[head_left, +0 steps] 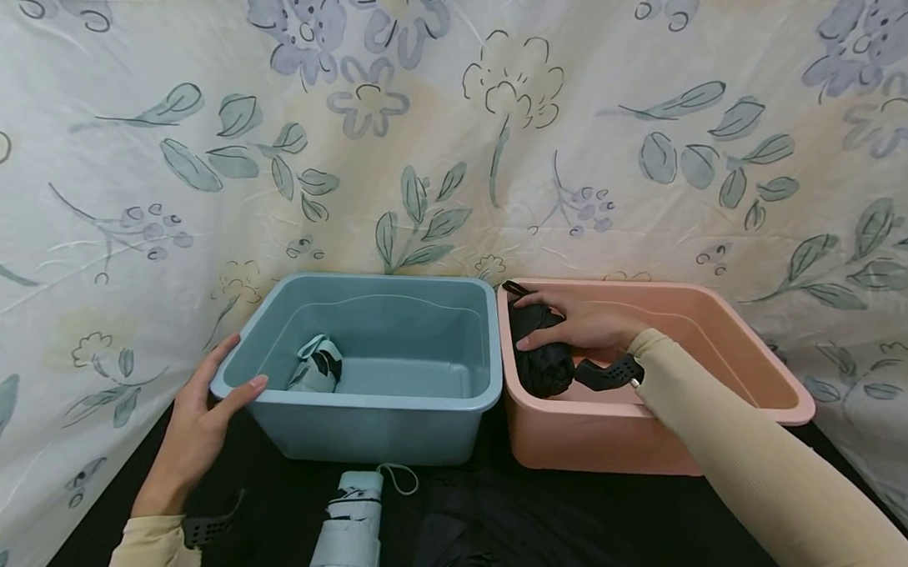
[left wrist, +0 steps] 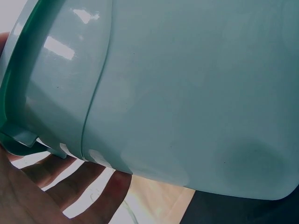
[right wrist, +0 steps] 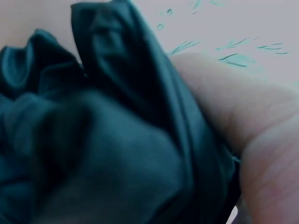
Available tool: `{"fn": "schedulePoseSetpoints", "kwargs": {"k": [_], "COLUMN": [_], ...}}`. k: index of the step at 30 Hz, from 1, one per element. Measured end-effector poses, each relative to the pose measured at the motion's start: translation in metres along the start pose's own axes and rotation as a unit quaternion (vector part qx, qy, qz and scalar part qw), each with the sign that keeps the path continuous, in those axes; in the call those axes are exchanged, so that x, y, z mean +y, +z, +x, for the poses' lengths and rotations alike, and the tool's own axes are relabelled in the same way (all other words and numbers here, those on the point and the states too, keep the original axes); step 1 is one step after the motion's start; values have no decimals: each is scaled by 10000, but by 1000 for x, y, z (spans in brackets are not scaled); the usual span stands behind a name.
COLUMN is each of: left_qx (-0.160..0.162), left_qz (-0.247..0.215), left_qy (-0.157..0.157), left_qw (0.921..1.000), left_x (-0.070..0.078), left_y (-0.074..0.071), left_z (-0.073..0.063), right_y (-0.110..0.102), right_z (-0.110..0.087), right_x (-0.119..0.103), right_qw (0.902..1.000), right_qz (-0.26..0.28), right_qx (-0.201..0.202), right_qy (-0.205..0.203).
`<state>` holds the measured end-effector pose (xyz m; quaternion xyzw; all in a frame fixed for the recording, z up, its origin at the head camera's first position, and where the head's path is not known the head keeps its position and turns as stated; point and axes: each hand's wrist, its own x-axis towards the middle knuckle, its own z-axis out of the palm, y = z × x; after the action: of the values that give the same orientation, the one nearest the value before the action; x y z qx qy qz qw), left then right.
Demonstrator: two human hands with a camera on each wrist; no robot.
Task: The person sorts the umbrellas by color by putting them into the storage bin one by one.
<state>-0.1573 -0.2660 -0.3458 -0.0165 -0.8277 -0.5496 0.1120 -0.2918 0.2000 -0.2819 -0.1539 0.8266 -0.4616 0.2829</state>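
My left hand point(head_left: 201, 425) rests at the near left corner of a blue plastic bin point(head_left: 374, 431). Its thumb lies on the front rim, while the straight fingers point(left wrist: 79, 191) stretch along the left side. Inside the pink bin point(head_left: 606, 447), my right hand point(head_left: 573, 321) grips a black folded umbrella point(head_left: 544, 370) near the left wall. In the right wrist view the dark, wrinkled fabric point(right wrist: 107, 158) fills most of the picture, with a finger along its side. A small light-blue fabric bundle with black marks point(head_left: 319, 366) lies in the blue bin.
In front of the blue bin lies a light-blue folded umbrella point(head_left: 348, 522) with a cord loop. The bins stand side by side on a black surface point(head_left: 603, 531). A flowered curtain point(head_left: 459, 150) hangs close behind and beside them.
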Motion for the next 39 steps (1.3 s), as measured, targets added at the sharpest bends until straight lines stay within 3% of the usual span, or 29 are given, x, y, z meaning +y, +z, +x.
{"fn": "schedulePoseSetpoints", "kwargs": {"k": [12,39], "left_qx": [-3,47], "left_qz": [0,4], "left_qy": [66,50], "left_qw": [10000,10000], "left_x": [-1,0], "left_y": [-1,0], "left_z": [0,0], "right_y": [5,4], "right_z": [8,10], "right_x": [8,11], "right_qw": [9981,9961], "right_qz": [557,-98], "right_qx": [-246,-767], "right_qy": [100,414]}}
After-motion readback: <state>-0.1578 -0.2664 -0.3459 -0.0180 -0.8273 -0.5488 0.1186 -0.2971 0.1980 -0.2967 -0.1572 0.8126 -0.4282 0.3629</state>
